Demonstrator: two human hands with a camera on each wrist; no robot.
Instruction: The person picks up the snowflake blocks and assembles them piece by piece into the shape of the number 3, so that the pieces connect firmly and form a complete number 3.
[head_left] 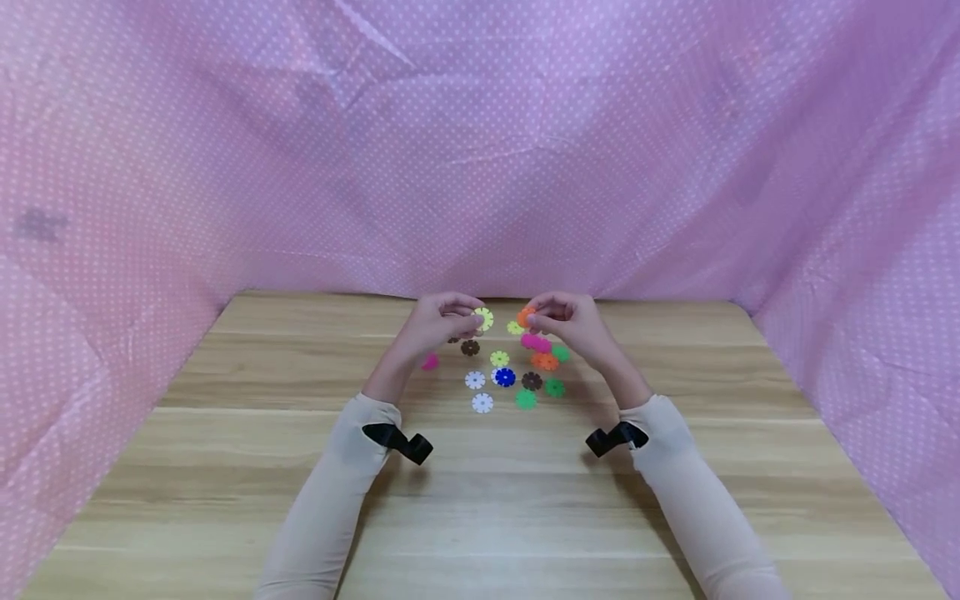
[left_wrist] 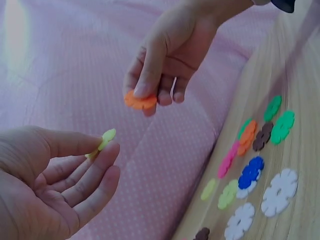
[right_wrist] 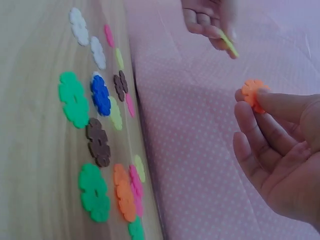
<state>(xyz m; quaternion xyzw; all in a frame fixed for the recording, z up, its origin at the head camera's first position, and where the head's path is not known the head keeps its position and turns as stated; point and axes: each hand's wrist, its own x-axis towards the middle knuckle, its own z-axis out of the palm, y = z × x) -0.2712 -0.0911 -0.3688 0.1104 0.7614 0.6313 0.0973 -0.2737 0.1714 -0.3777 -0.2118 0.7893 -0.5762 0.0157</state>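
Note:
Between its thumb and fingers, my left hand (head_left: 438, 323) pinches a yellow notched plastic disc (head_left: 486, 318), held above the table. Opposite it, my right hand (head_left: 572, 322) pinches an orange notched disc (head_left: 527, 317) the same way. A gap separates the two discs, plain in the left wrist view, where the yellow disc (left_wrist: 107, 138) is lower and left of the orange disc (left_wrist: 140, 100). Below the hands lie more flower-shaped discs, among them a blue disc (head_left: 505, 377) overlapping a white one, an orange disc (head_left: 546, 361) and a brown disc (head_left: 470, 347).
Several loose discs spread over the wooden table (head_left: 495, 517), including a green disc (head_left: 527, 399), a white disc (head_left: 482, 403) and a pink disc (head_left: 430, 362). A pink dotted cloth (head_left: 480, 167) hangs behind the table and along both sides. Black straps circle both wrists.

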